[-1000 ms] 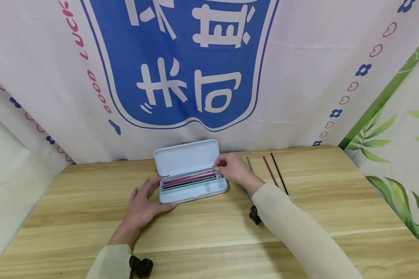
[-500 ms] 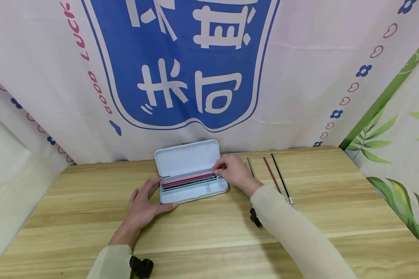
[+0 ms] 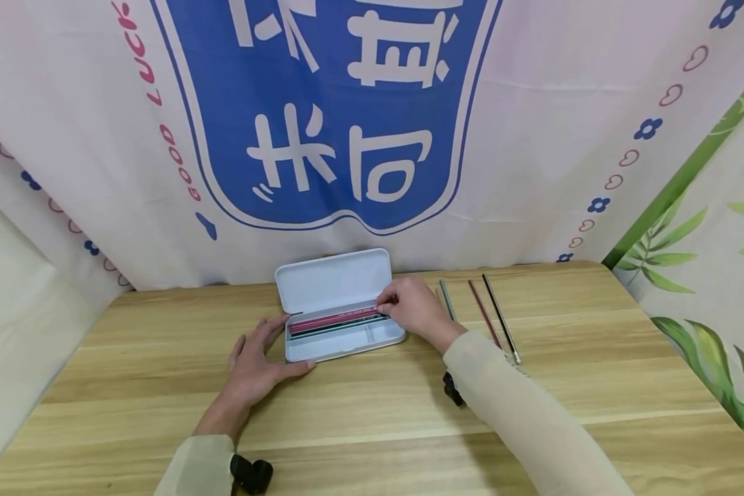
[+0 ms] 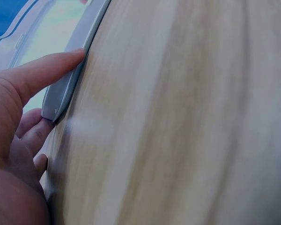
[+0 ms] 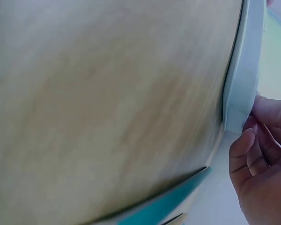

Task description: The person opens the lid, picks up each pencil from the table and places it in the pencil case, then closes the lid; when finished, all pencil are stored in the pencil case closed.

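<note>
A pale blue pencil case (image 3: pixel 341 348) lies with its lid raised against the cloth. Pink pencils (image 3: pixel 331 319) and dark green pencils (image 3: pixel 335 328) lie lengthwise inside it, above a bare front strip. My left hand (image 3: pixel 251 368) grips the case's left end, thumb along the front wall and fingers round the end, as the left wrist view confirms. At the right end, my right hand (image 3: pixel 414 304) reaches over the rim, thumb and forefinger pinching the end of a pencil in the case. Its fingertips are partly hidden behind the case wall in the right wrist view.
Right of the case lie a teal pencil (image 3: pixel 447 299), a reddish pencil (image 3: pixel 485 311) and a black pencil (image 3: pixel 501 318). The right forearm partly covers some of them. A printed cloth (image 3: pixel 521 172) hangs along the back edge of the wooden table (image 3: pixel 359 420).
My right fingertips have shifted slightly left and toward the front of the case, now covering the pencil ends. The pink pencils lie closer together. The left hand holds its place.
</note>
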The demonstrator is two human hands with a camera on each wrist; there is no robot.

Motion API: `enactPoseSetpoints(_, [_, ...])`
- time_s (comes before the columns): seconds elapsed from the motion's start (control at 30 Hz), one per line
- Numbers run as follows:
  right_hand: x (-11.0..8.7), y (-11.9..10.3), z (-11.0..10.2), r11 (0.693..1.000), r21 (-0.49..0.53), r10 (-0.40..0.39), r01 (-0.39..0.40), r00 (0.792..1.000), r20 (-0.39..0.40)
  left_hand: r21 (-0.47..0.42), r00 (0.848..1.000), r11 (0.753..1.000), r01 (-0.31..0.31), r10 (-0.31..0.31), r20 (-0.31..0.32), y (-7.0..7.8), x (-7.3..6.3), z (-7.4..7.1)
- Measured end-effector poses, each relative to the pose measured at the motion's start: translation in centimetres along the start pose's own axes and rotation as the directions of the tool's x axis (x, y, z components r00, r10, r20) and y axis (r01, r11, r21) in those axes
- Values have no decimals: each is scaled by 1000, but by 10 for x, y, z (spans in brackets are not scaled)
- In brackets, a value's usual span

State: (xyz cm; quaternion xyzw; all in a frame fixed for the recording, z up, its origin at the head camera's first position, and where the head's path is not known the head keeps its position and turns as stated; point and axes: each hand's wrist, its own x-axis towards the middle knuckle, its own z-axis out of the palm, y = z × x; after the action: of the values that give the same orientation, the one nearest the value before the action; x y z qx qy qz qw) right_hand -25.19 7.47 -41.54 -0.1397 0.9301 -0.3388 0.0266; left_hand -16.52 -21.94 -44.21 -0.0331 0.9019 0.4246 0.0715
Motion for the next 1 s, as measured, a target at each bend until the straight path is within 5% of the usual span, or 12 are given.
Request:
enactPoseSetpoints(0.7, [-3,-1,0,999,-4,-38,38,999,-2,-12,1000,1000,-2,2,-1,4,-2,0])
enactPoseSetpoints(1.0, [-7,-3,-13,985,170,-37,35,999,13,-5,1000,1000,1,-1,-5,2,-2,0])
